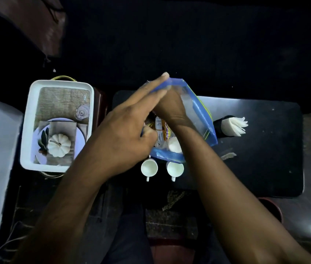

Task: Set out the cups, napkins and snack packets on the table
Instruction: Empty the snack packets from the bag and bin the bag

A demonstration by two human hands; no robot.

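A clear zip bag with blue edges [198,115] stands on the dark table [265,159]. My left hand [124,130] holds the bag's left edge, with its fingers stretched up along the opening. Reaching down into the bag is my right hand [170,109]; its fingers are hidden. Orange and yellow snack packets [161,128] and a white round thing [174,145] lie inside the bag. In front of the bag, two white cups [149,167] [175,168] stand side by side with their handles toward me. White napkins [234,125] stick out of a black holder [219,126] to the right.
A white tray [27,130] with a printed picture of a place setting sits at the left, beside the table. A scrap of paper [229,156] lies right of the bag. My knees are below the table's front edge.
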